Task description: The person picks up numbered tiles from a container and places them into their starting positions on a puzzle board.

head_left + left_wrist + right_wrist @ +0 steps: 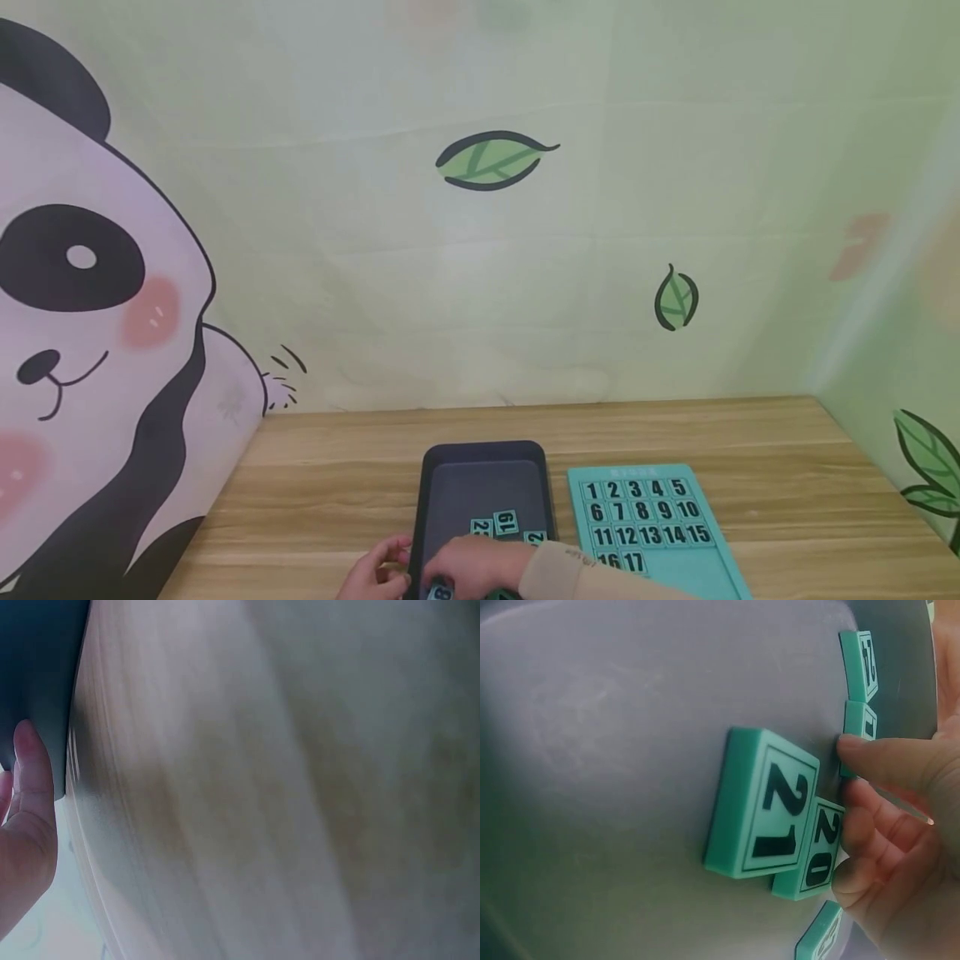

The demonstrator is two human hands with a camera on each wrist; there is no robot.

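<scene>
In the head view, my left hand (377, 570) is beside the left wall of a dark tray (427, 492). The left wrist view shows a nearly straight finger of that hand (30, 817) against the outside of the tray (45, 675). My right hand (476, 565) reaches into the tray. In the right wrist view, its thumb and curled fingers (907, 817) pinch a partly hidden teal number tile (860, 718). Around it lie tile 24 (860, 666), tile 20 (817, 851) and tile 21 (769, 810), which overlaps tile 20 in view.
Right of the tray is a teal board (690, 571) with tiles 1 to 17 in rows, its lower part partly covered by the right sleeve (592, 577). Tile 19 (506, 522) lies in the tray. Behind the wooden table (337, 467) hangs a panda-printed backdrop (337, 250).
</scene>
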